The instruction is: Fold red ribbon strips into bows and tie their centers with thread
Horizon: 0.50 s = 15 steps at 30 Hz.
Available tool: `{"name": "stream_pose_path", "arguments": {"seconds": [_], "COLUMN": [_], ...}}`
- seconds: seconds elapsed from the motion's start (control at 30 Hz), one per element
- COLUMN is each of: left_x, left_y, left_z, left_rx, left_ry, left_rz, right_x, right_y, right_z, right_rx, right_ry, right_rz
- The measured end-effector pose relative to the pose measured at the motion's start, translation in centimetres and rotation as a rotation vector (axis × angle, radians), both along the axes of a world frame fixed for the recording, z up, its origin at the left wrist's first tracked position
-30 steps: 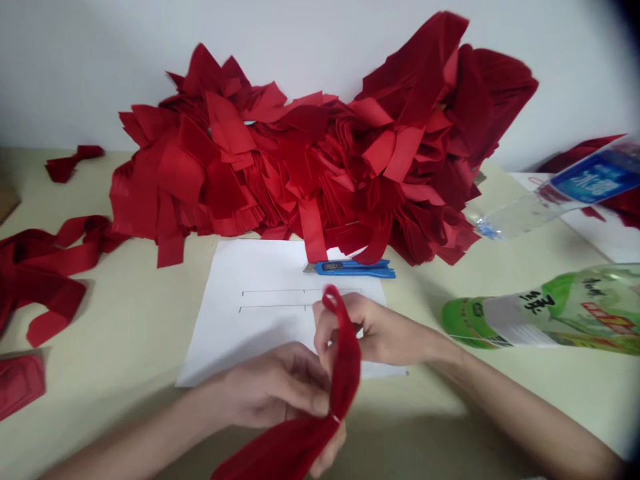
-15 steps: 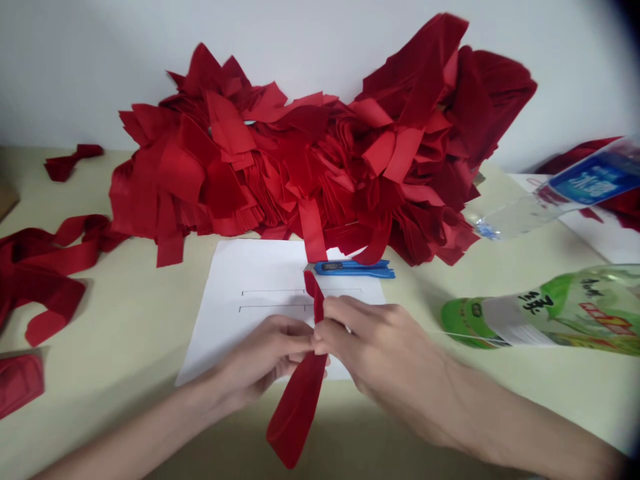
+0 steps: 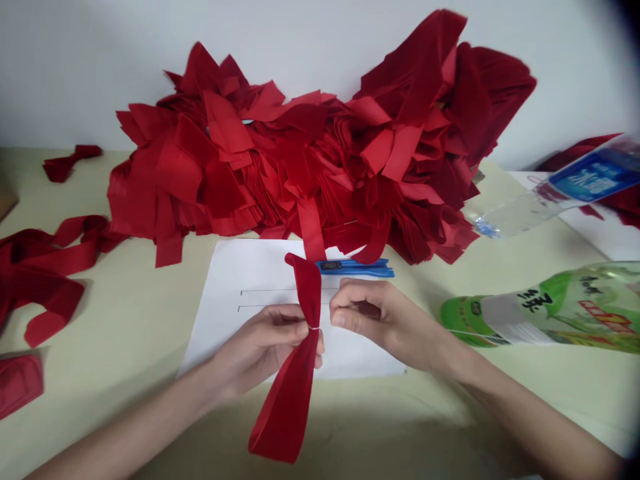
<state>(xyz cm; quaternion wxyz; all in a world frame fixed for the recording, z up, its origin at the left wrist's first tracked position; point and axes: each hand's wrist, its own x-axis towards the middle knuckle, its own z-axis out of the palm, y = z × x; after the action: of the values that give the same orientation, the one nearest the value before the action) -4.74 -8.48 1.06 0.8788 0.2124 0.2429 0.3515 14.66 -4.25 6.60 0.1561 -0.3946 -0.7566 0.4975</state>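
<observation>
Head view: the left hand is holding a soft red cloth strip, its fingers closing around the strip's thread-tied waist. The right hand is hovering just beside it, fingers curled, partly open, gripping nothing. The light, limp cloth is drooping below the left fingers; the tied waist is offering the firmest hold. A white paper sheet is lying beneath the fingers, a blue utility knife just beyond them.
</observation>
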Motion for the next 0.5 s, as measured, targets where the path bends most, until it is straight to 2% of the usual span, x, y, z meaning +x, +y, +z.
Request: {"name": "stream_pose_path", "arguments": {"seconds": [0.17,0.33,0.4,0.5], "left_x": [0.1,0.1,0.1,0.4], "left_y": [-0.1,-0.2,-0.3,-0.9], "left_z": [0.3,0.6,0.6,0.3], "left_rx": [0.005,0.017,-0.009,-0.049], "left_ry": [-0.078,-0.028,-0.01,0.011], "left_rz": [-0.042,-0.065,-0.15,-0.353], "right_x": [-0.2,-0.3,-0.2,-0.4], "right_y": [-0.2,-0.2,0.1,0.7], "right_z": [-0.2,-0.2,-0.3,-0.6], "right_rx": [-0.084,-0.124,-0.107,-0.083], "right_ry": [0.055,0.047,0.049,0.046], "right_rz": [0.049,0.113,0.172,0.334]}}
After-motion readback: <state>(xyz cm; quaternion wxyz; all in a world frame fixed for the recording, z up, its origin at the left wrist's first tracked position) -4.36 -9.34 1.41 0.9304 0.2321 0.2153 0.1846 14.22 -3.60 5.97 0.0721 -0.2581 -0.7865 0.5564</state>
